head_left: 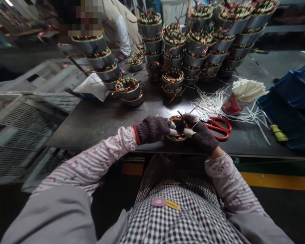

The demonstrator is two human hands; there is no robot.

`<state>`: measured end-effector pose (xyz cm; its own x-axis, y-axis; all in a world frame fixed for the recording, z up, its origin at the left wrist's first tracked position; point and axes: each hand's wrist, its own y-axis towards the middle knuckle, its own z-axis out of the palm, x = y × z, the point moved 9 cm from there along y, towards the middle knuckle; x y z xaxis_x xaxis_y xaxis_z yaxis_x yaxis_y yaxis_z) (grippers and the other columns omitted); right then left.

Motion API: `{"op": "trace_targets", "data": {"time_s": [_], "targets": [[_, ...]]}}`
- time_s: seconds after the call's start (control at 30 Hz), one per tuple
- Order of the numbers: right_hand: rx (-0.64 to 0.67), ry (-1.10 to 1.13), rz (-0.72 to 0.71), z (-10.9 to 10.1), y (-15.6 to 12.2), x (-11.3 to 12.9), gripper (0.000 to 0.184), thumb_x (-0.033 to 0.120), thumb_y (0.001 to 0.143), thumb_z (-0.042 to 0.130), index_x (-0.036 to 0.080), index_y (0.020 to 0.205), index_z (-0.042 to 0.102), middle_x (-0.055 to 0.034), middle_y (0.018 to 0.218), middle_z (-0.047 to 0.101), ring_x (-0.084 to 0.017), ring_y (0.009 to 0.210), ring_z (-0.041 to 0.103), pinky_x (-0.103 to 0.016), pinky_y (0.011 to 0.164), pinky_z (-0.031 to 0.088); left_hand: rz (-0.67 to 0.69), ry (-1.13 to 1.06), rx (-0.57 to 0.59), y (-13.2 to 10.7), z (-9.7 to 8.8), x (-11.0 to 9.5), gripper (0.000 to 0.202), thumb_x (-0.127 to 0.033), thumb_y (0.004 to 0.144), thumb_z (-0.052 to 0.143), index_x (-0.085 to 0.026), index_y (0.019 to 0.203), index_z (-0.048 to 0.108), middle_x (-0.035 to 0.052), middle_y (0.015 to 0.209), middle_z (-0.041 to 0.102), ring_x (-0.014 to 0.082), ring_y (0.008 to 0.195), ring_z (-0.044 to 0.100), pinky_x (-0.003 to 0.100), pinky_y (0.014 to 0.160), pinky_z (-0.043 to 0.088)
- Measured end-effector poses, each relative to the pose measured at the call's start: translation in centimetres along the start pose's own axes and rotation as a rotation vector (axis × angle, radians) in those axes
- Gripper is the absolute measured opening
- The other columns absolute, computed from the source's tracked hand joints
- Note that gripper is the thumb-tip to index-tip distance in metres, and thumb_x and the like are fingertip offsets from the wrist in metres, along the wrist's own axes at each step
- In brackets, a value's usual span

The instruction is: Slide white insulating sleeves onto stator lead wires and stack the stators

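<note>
A small round motor stator with copper windings point(178, 119) lies on the dark table point(96, 118) close to the near edge. My left hand point(155, 128), in a dark knitted glove, grips its left side with fingers closed. My right hand point(200, 134), also gloved, is closed on the stator's right side and seems to pinch a thin white strip against the winding. Red-handled scissors point(218, 128) lie just right of my right hand.
Stacks of stators point(208, 40) fill the back of the table. A bundle of white strips point(246, 89) and loose ones lie at the right. Blue bins point(292, 101) stand far right, white crates point(20, 128) at the left. Another person's sleeve point(119, 32) shows at the far side.
</note>
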<state>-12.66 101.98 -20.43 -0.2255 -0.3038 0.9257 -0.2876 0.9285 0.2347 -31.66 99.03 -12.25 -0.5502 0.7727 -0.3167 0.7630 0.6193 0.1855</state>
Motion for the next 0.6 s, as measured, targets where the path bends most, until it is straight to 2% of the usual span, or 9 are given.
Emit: {"op": "trace_targets", "data": {"time_s": [0.1,0.17,0.23,0.3,0.33,0.4,0.43,0.53,0.6], "targets": [[0.082,0.139,0.048,-0.2,-0.7,0.2,0.06,0.05,0.095,0.087,0.025,0.148,0.072,-0.0123,0.144,0.082,-0.035,0.132,0.078,-0.059,0.121,0.062,0.069,-0.07,0.039,-0.4,1.2,-0.8,0.038,-0.024,0.105,0.064,-0.038,0.126,0.092,0.0024,0.135,0.088,0.0276,0.124,0.084,0.043,0.114,0.065],[0.014,0.143,0.053,-1.2,-1.5,0.3,0.058,0.059,0.093,0.091,0.025,0.137,0.076,-0.0114,0.133,0.084,-0.034,0.125,0.079,-0.056,0.114,0.065,0.075,-0.049,-0.03,-1.5,1.9,-1.5,0.04,-0.023,0.105,0.063,-0.035,0.133,0.089,0.0038,0.145,0.085,0.0306,0.139,0.079,0.052,0.128,0.058],[-0.15,0.135,0.067,-3.8,-2.1,0.2,0.057,0.067,0.091,0.09,0.025,0.128,0.078,-0.0103,0.121,0.084,-0.031,0.111,0.081,-0.05,0.1,0.068,0.073,-0.066,-0.134,-2.4,2.5,-2.2,0.039,-0.025,0.106,0.067,-0.028,0.141,0.084,0.0072,0.147,0.084,0.0322,0.145,0.076,0.059,0.136,0.051],[-0.449,0.036,0.081,-8.6,-2.5,0.3,0.05,0.066,0.096,0.082,0.023,0.121,0.076,-0.0092,0.11,0.083,-0.027,0.095,0.079,-0.044,0.087,0.067,0.016,-0.095,-0.267,-3.0,3.0,-2.3,0.029,-0.027,0.106,0.073,-0.025,0.132,0.085,0.0074,0.13,0.089,0.0311,0.13,0.082,0.06,0.136,0.052],[-0.617,-0.052,0.085,-11.3,-2.9,0.8,0.044,0.061,0.099,0.077,0.022,0.117,0.075,-0.0096,0.107,0.081,-0.025,0.091,0.076,-0.042,0.087,0.066,-0.019,-0.111,-0.327,-3.0,3.1,-2.2,0.021,-0.027,0.105,0.076,-0.026,0.123,0.085,0.0061,0.118,0.091,0.0298,0.119,0.084,0.059,0.132,0.055],[-0.893,-0.263,0.08,-16.1,-3.3,2.4,0.032,0.045,0.1,0.073,0.017,0.115,0.075,-0.014,0.112,0.081,-0.025,0.098,0.073,-0.045,0.099,0.062,-0.057,-0.146,-0.424,-2.8,3.3,-2.1,0.007,-0.027,0.104,0.078,-0.027,0.106,0.085,0.0028,0.101,0.09,0.027,0.101,0.084,0.055,0.122,0.06],[-0.976,-0.369,0.092,-17.9,-3.1,3.1,0.03,0.037,0.098,0.074,0.014,0.117,0.076,-0.0171,0.116,0.081,-0.026,0.104,0.072,-0.047,0.108,0.058,-0.054,-0.165,-0.442,-2.6,3.4,-2.1,0.006,-0.027,0.104,0.078,-0.027,0.103,0.084,0.0019,0.098,0.089,0.0262,0.097,0.084,0.053,0.117,0.062],[-0.991,-0.612,0.2,-20.8,-0.7,3.9,0.037,0.021,0.09,0.08,0.009,0.125,0.08,-0.0235,0.126,0.082,-0.03,0.117,0.068,-0.05,0.121,0.048,-0.048,-0.205,-0.431,-1.7,3.6,-1.6,0.008,-0.028,0.104,0.078,-0.028,0.102,0.085,0.0008,0.097,0.089,0.0263,0.097,0.084,0.053,0.113,0.061],[-0.931,-0.683,0.236,-21.4,1.1,4.0,0.028,0.018,0.09,0.081,0.01,0.117,0.082,-0.024,0.125,0.083,-0.03,0.118,0.069,-0.049,0.119,0.049,-0.109,-0.206,-0.419,-1.2,3.7,-0.7,0.008,-0.031,0.103,0.08,-0.028,0.105,0.087,0.0016,0.104,0.09,0.0291,0.105,0.084,0.058,0.121,0.057]]}}
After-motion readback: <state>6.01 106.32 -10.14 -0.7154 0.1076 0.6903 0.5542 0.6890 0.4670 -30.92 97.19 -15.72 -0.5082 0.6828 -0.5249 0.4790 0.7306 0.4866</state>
